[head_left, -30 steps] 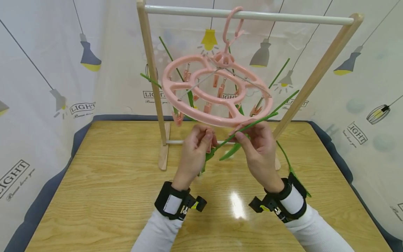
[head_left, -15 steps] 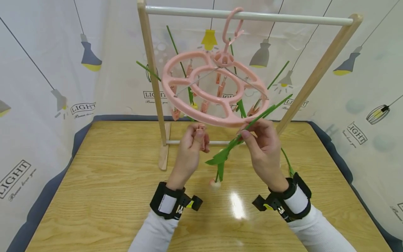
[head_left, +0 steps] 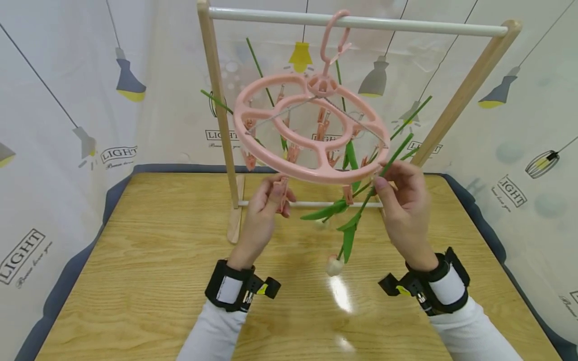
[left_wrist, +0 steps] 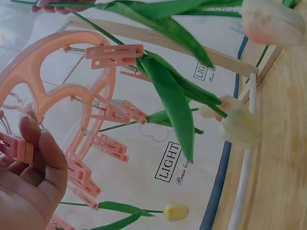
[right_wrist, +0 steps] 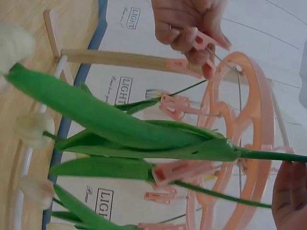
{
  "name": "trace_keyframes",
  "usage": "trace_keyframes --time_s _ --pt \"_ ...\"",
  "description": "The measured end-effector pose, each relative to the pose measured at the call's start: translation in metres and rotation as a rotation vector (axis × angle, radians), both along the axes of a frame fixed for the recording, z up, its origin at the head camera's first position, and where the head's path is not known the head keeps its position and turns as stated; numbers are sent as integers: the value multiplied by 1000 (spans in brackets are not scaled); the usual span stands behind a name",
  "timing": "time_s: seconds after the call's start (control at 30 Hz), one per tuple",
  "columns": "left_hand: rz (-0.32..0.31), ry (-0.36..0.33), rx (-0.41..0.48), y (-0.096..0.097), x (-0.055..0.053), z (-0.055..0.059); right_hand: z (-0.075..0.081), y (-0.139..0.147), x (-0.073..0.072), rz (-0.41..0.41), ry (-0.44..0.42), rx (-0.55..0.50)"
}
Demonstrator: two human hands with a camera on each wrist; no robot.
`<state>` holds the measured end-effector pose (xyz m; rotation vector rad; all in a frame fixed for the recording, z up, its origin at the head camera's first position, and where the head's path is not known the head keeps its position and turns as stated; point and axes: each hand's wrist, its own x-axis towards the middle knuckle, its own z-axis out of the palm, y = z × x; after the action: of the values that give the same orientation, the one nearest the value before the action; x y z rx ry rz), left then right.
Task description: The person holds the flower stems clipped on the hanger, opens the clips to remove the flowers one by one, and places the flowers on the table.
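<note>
A pink round clip hanger (head_left: 307, 174) hangs by its hook above the table. My left hand (head_left: 259, 215) pinches one of its clothespins (head_left: 282, 194) below the front left of the ring. At the ring's right, my right hand (head_left: 408, 210) pinches the green stem of a white tulip (head_left: 334, 265), which hangs blossom down. The held tulip's leaf (right_wrist: 105, 110) crosses the right wrist view. Just behind, a second tulip (left_wrist: 240, 127) hangs from another clothespin (left_wrist: 115, 55). The held stem is apart from the clothespin in my left hand.
The hanger's hook (head_left: 336, 30) sits on the white rod (head_left: 266, 15) of a wooden-legged rack (head_left: 469, 93). More clothespins dangle under the ring, several with tulips, such as a yellow one (left_wrist: 176, 212). Beneath lies a wooden table (head_left: 158, 281).
My right hand has drawn the tulip rightward, away from the clothespin in my left hand, and its blossom now hangs lower. My left hand has shifted slightly left, still pinching the clothespin.
</note>
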<state>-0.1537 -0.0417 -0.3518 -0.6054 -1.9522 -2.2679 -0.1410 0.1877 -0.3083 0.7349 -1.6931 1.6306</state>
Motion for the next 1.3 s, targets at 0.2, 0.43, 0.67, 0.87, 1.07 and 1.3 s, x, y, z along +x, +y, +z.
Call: trace_keyframes --time_s 0.2,0.43,0.67,0.87,1.07,1.3 --pt "8 -8 5 -5 -1 -1 4 15 -2 -30 29 -14" --pt "16 2 11 -7 -3 -2 8 35 -5 -57 48 -58" --pt "11 10 -1 -7 -3 -3 11 56 -10 -147 15 -26" --pt "-2 16 19 -8 -4 -3 11 72 -17 -180 -5 -37" --pt "-4 14 28 -8 -5 -4 13 87 -23 -312 -46 40" --pt "-1 7 17 -8 -5 -6 14 101 -28 -452 -104 55"
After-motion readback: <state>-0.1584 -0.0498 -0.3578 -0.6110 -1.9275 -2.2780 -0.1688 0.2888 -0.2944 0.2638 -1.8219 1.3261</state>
